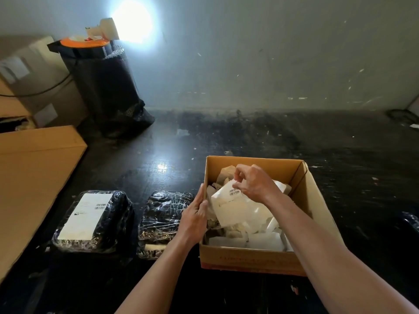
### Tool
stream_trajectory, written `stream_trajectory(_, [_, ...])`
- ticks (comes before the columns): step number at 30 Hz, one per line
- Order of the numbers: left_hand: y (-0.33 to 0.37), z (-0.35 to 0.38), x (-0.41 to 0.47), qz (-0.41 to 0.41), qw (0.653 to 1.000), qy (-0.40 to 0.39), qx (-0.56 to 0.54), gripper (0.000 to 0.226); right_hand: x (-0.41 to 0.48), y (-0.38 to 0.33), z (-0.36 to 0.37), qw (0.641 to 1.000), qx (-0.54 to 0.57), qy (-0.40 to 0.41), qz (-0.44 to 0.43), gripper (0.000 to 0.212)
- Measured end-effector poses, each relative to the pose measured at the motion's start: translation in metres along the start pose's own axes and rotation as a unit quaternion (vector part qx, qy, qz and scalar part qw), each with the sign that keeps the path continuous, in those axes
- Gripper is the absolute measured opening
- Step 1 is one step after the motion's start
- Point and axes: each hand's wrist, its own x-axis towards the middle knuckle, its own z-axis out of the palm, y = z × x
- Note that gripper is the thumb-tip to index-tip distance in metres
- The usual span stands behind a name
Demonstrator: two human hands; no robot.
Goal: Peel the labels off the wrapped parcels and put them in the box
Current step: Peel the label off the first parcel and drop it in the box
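An open cardboard box [301,193] stands on the dark floor, holding several peeled white labels. Over its middle, my right hand [254,183] pinches the top edge of a white label [231,207] with barcodes. My left hand [196,214] grips the box's left wall. Left of the box lies a black wrapped parcel [162,214] with no label on top. Further left, a second black wrapped parcel [108,223] carries a white label [87,216] on its top.
A large flat cardboard sheet [34,177] fills the left side. Behind it stand stacked cartons [34,82] and a tall black wrapped bundle [106,87] with an orange disc on top. A bright light glares on the wall.
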Motion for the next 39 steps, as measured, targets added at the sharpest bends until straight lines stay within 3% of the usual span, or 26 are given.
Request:
stream_trajectory(3, [-0.002, 0.000, 0.001, 0.001, 1.000, -0.007, -0.004, 0.051, 0.001, -0.001, 0.003, 1.000, -0.003, 0.009, 0.006, 0.030])
stream_trajectory(7, [0.002, -0.002, 0.000, -0.005, 1.000, -0.014, -0.008, 0.051, -0.002, -0.004, 0.002, 1.000, -0.004, 0.001, -0.002, 0.009])
stream_trajectory(11, [0.005, -0.005, 0.004, 0.001, 0.999, -0.035, -0.011, 0.054, -0.005, -0.008, -0.003, 1.000, -0.011, 0.005, -0.006, 0.024])
stream_trajectory(24, [0.010, -0.010, 0.006, -0.019, 0.998, -0.052, 0.000, 0.058, -0.029, -0.042, -0.015, 0.998, -0.049, -0.029, -0.020, 0.037])
stream_trajectory(30, [0.008, -0.034, 0.006, -0.016, 0.994, 0.004, 0.107, 0.052, -0.036, -0.077, -0.005, 0.997, -0.043, -0.057, -0.036, 0.039])
stream_trajectory(34, [-0.005, -0.066, -0.009, 0.043, 0.985, 0.071, 0.153, 0.025, -0.037, -0.110, 0.012, 0.996, -0.030, -0.074, -0.040, 0.041])
stream_trajectory(39, [-0.050, -0.116, -0.039, 0.056, 0.963, 0.155, 0.212, 0.026, -0.038, -0.158, 0.050, 0.992, -0.044, -0.114, -0.033, 0.039])
